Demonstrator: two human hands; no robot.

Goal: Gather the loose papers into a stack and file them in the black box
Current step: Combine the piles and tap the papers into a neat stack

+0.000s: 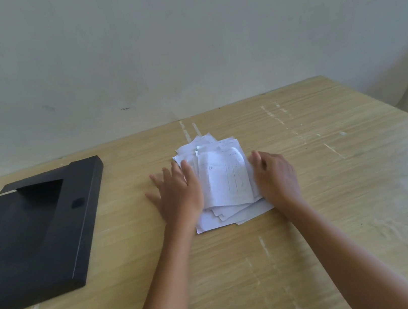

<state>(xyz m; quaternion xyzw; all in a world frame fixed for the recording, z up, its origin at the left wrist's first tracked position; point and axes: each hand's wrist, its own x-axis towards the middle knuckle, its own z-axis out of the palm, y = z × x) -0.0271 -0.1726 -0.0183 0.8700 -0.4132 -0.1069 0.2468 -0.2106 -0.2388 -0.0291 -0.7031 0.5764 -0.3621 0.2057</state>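
Pressing against both sides of the untidy papers (224,180) lying mid-desk (335,187): left hand (178,195) and right hand (275,176), each grip open, fingers flat; black box (24,234) resting well apart, far left.

No text can be read. The top sheet of the papers (224,180), lying between the fingers (186,168) of the left hand and those of the right, carries faint ruled columns and handwritten marks, all too small and blurred to make out.
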